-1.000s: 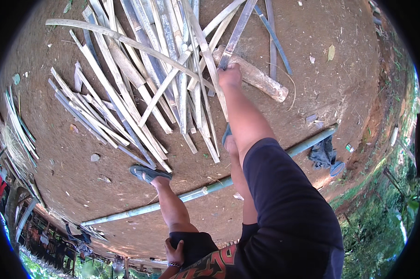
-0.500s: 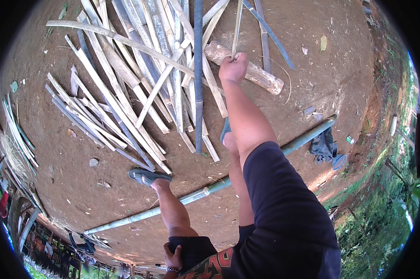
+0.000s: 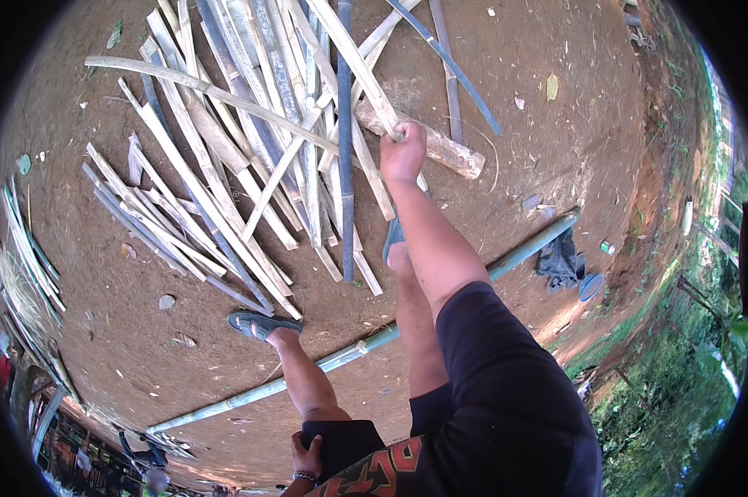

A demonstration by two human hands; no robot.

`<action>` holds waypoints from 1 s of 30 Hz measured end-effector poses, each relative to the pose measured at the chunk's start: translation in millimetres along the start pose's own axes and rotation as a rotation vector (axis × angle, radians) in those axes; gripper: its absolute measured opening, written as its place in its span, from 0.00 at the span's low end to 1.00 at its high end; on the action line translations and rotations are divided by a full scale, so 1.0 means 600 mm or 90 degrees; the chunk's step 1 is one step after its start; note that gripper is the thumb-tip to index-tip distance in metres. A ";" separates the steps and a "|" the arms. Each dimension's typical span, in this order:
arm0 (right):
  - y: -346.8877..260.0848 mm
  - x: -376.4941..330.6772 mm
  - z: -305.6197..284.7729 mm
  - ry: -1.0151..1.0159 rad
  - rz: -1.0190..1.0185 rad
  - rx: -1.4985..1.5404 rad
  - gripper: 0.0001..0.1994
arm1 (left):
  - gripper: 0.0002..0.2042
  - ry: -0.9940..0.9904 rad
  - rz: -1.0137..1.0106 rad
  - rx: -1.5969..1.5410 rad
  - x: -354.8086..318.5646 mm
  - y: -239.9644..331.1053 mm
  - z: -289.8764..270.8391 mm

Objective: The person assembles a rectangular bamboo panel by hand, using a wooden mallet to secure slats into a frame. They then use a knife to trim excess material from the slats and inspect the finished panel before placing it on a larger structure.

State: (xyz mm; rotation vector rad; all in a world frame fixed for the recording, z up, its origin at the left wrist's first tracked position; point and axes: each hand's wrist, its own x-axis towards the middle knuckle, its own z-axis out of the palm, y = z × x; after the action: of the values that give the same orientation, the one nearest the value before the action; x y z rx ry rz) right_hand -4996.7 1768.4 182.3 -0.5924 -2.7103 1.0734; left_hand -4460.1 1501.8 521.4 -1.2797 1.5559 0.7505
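Head view: our right hand (image 3: pixel 403 153) is clamped on a long pale split-bamboo slat (image 3: pixel 359 66), light, stiff, splintery-edged; left hand (image 3: pixel 308 455) rests at our shorts, its closure unclear.

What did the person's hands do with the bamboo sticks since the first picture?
The right hand has kept its grip on a pale split bamboo strip, and the strip's far end has swung from the right over to the upper left. The left hand stayed on the thigh. The pile of bamboo strips, short log and long green bamboo pole lie unchanged.

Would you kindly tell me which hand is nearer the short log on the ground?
Right. The right hand grips a bamboo strip beside the short log; the left hand rests at the hip, far away.
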 end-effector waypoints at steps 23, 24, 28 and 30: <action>-0.262 -0.304 -0.215 -0.487 0.559 0.508 0.12 | 0.12 0.035 0.522 -0.155 0.083 0.391 0.026; -0.266 -0.332 -0.235 -0.457 0.564 0.546 0.12 | 0.11 0.031 0.530 -0.151 0.060 0.421 0.025; -0.309 -0.360 -0.323 -0.415 0.582 0.544 0.16 | 0.14 -0.036 0.411 -0.157 -0.007 0.449 0.028; -0.292 -0.346 -0.362 -0.489 0.529 0.561 0.16 | 0.14 -0.042 0.401 -0.133 -0.064 0.458 0.023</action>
State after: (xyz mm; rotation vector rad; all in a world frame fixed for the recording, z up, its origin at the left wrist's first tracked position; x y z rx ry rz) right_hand -4796.9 1699.5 459.0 -1.3343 -1.9629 2.9424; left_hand -4719.5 1600.7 522.4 -0.8842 1.8809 1.3645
